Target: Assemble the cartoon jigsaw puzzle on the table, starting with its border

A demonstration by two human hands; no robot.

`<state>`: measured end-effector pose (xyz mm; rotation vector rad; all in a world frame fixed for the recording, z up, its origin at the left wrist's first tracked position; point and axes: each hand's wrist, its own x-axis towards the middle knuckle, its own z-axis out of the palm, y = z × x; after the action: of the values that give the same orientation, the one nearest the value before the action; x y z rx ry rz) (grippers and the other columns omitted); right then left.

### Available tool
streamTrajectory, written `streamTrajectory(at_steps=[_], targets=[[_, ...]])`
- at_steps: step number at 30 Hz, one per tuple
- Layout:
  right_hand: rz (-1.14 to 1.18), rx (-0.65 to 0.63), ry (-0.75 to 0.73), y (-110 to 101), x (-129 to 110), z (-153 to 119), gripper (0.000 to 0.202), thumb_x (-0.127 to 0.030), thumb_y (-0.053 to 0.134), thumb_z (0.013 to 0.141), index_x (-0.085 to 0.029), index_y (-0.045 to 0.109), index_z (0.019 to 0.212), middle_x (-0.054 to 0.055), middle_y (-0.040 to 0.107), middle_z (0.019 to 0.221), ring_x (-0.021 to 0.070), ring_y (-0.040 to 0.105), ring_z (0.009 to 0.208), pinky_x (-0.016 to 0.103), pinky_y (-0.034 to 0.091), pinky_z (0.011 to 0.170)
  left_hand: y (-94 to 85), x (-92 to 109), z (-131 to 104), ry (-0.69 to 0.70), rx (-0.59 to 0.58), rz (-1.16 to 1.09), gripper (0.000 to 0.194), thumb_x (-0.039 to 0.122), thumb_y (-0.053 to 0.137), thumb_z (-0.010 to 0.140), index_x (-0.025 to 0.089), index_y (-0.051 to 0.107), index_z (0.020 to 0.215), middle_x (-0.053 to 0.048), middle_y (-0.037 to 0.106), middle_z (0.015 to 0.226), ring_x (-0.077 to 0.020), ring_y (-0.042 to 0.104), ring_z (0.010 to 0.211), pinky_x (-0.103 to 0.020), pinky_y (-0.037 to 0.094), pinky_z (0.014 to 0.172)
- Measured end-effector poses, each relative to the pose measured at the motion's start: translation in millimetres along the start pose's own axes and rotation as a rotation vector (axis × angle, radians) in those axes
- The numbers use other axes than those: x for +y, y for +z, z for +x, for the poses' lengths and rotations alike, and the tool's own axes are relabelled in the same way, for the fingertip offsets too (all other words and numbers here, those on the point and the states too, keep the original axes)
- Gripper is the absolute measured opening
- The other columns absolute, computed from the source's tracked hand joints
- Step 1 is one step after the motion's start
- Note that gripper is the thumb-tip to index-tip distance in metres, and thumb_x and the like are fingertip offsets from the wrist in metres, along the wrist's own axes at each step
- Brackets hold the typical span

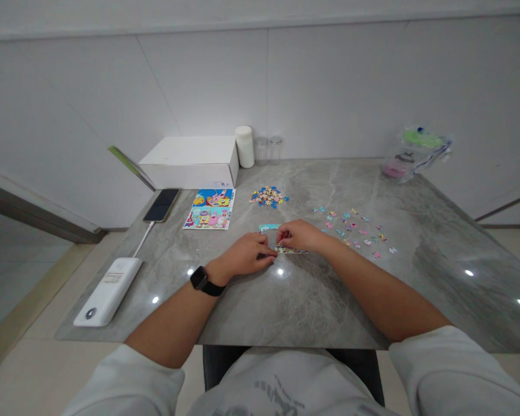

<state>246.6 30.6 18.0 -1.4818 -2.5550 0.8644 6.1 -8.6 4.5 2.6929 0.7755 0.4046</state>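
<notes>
A partly assembled jigsaw puzzle (pixel 268 227) lies on the table in front of me, its lower strip partly covered by my hands. My left hand (pixel 252 253), with a black watch on the wrist, rests at its left side; the fingers are stretched and touch the lower left edge. Over the middle of the puzzle, my right hand (pixel 301 236) is closed in a pinch. Whatever lies between those fingertips is too small and hidden to make out. Loose puzzle pieces (pixel 364 233) are scattered to the right of my right hand. Farther back sits a heap of puzzle pieces (pixel 269 197).
A cartoon picture sheet (pixel 210 209) lies left of the heap. Behind it stand a white box (pixel 190 156), a white bottle (pixel 245 147) and two glasses (pixel 269 150). A phone (pixel 162 205) is cabled to a white power bank (pixel 108 292). A plastic bag (pixel 416 153) sits back right.
</notes>
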Motion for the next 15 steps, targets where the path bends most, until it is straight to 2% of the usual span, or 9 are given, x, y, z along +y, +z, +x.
streamTrajectory(at_steps=[8,15], targets=[[-0.115,0.042,-0.007,4.9,-2.7,1.3,0.017,-0.017,0.071,0.088,-0.022,0.083,0.099,0.003,0.083,0.097,0.0177,0.073,0.088,0.025,0.045,0.074,0.2,0.2,0.7,0.005,-0.002,0.010,0.024,0.034,0.064,0.103,0.028,0.084,0.114,-0.006,0.069,0.091,-0.0203,0.065,0.088,-0.033,0.046,0.081],[-0.157,0.048,-0.013,9.2,-4.2,1.4,0.017,-0.019,0.071,0.088,-0.022,0.082,0.101,0.003,0.083,0.098,0.0182,0.072,0.087,0.026,0.045,0.074,2.7,-1.1,0.2,0.013,0.021,-0.008,0.024,0.034,0.064,0.103,0.027,0.083,0.115,-0.005,0.070,0.091,-0.0202,0.065,0.088,-0.034,0.047,0.082]])
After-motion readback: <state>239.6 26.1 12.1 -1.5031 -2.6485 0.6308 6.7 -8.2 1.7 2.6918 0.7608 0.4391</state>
